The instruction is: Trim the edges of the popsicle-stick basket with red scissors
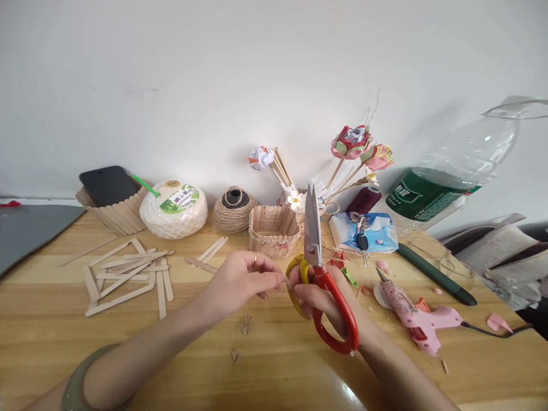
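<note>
Upright in my right hand (pixel 323 299) is a pair of scissors (pixel 311 240), one handle loop red and the other yellow, blades pointing up and nearly together. Close to its left, my left hand (pixel 244 279) has thumb and forefinger pinched by the yellow loop; whatever is between them is too small to make out. Below the hands lie a small flower-shaped cluster of thin slivers (pixel 245 325) and a few loose slivers (pixel 236 357). A small craft-stick basket (pixel 274 234) stands just behind my hands.
Left lie several loose craft sticks (pixel 124 279). Along the wall are a phone (pixel 109 185) in a stick holder, a coconut drink (pixel 173 214), twine (pixel 233 214), paper flowers (pixel 351 142) and a large bottle (pixel 445 177). Right is a corded pink glue gun (pixel 415 317).
</note>
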Available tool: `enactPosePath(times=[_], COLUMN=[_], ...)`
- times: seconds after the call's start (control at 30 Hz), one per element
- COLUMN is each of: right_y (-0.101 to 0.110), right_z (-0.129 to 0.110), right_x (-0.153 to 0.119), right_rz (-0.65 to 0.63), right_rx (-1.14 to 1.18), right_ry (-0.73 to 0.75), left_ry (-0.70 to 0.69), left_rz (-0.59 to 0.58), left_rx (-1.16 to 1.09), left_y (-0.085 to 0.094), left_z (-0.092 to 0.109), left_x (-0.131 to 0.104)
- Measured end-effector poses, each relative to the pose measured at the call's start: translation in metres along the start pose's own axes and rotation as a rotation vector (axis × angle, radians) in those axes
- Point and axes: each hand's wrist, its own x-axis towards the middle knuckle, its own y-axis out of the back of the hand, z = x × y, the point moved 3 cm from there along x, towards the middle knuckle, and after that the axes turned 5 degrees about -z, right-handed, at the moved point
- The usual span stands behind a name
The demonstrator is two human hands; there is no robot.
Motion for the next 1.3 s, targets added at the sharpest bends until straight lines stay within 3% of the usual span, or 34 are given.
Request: enactPosePath(times=[0.27,0.57,0.77,1.0,1.2,1.3], right_y=[0.000,-0.001,0.000,-0.004,-0.008,-0.007], right_z=[0.001,0.007,0.014,0.001,-0.001,-0.001], right_x=[0.000,-0.002,-0.001,-0.002,-0.005,-0.004], right_rz=[0.043,0.040,0.063,0.082,0.096,0.109], right_rx=[-0.079,-0.058,-0.078,-0.154,-0.308,-0.267], right_ry=[0.024,0.093,0.059,0.121,0.183,0.188], left_ry=[-0.039,-0.152,-0.141,-0.163,-0.099,-0.112], left_rz=[0.035,-0.015,-0.035,0.043,0.078,0.098], left_rx=[0.029,0.025,-0.048,0.005,0.002,0.001], left_y=[-0.001,-0.007,-0.010,-0.012,-0.013,-0.012], left_z=[0.000,-0.002,-0.002,-0.002,-0.004,-0.004], left_x=[-0.003,-0.005,-0.006,-0.007,-0.007,-0.008])
